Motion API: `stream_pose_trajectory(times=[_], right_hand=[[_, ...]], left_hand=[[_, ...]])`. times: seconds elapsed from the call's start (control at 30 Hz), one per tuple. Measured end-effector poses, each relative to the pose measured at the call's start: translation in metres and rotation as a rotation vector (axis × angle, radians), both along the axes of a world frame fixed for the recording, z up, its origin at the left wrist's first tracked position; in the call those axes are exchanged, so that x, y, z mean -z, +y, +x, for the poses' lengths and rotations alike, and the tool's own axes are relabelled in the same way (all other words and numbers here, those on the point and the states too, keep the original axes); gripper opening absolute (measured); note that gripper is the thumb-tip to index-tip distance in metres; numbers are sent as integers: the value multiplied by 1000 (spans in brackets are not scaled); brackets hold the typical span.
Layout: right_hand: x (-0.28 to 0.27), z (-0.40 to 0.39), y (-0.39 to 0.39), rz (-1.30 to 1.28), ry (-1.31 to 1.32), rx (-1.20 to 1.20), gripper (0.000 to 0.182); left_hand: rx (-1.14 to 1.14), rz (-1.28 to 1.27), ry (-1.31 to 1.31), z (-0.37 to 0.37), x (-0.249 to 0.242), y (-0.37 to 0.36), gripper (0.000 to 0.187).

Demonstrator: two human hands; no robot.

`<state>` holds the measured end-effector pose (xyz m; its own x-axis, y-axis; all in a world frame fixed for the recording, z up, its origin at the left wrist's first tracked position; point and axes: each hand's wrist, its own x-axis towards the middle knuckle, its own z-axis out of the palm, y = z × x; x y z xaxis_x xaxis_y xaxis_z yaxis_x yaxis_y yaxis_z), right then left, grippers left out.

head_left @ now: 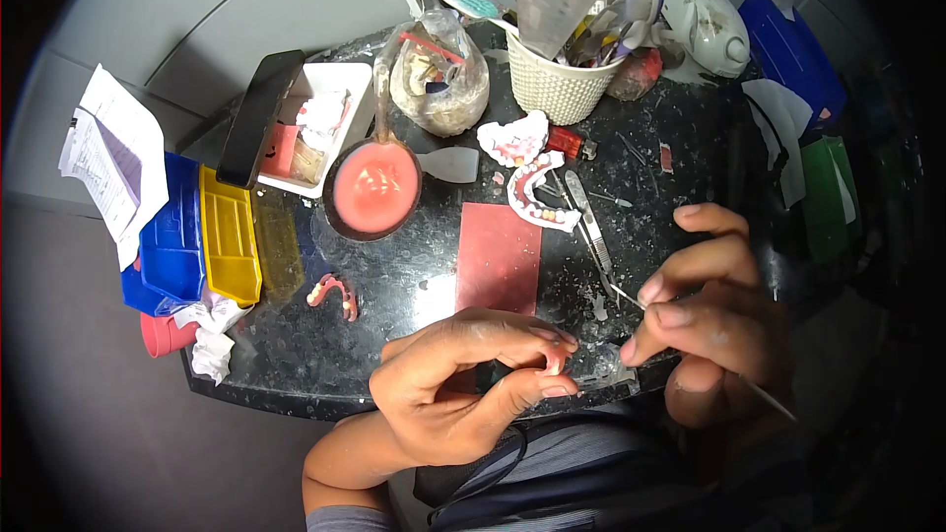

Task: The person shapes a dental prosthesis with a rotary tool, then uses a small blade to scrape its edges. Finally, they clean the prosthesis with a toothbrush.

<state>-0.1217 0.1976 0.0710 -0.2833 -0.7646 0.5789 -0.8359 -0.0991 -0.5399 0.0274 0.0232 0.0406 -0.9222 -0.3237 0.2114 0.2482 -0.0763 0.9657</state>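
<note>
My left hand point(463, 379) pinches a small pink piece of dental work point(555, 363) between thumb and fingertips; most of it is hidden by the fingers. To its right, my right hand point(714, 320) grips a thin metal dental instrument point(767, 399), its narrow tip pointing left, apart from the pink piece. Just beyond my left hand lies a flat pink wax sheet point(499, 254). A horseshoe-shaped dental model with teeth point(540, 199) and a second plaster model point(513, 141) lie farther back. A pink partial denture point(335, 296) rests on the left of the dark table.
A pan of pink wax point(374, 189) stands behind the sheet, beside a white box point(340, 89). Metal tweezers point(591, 227) lie right of the models. At the back are a tool-filled basket point(557, 84) and a plastic bag point(448, 94). Blue point(172, 236) and yellow bins point(229, 236) flank the left edge.
</note>
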Motion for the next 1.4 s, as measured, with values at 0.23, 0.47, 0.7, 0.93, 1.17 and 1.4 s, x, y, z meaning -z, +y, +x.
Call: stream_pose_trajectory(times=[0.23,0.47,0.7,0.93,1.17,1.4], right_hand=[[9,2,-9,-200,-199,-89,38],[-3,-4,-6,-54,-460,-462,25],[-3,-2,-6,-15,-455,-465,28],[5,6,-8,-112,-503,-375,24],[11,11,-12,-178,-483,-199,31],[11,11,-13,-178,-485,-182,34]], left_hand=[[26,-228,125,-3,0,-9,21],[-9,-254,178,-4,-4,-13,24],[-62,-53,47,2,-2,-3,26],[58,80,83,0,3,-7,31],[59,431,-154,-3,-6,0,44],[311,598,-17,-2,9,-16,37]])
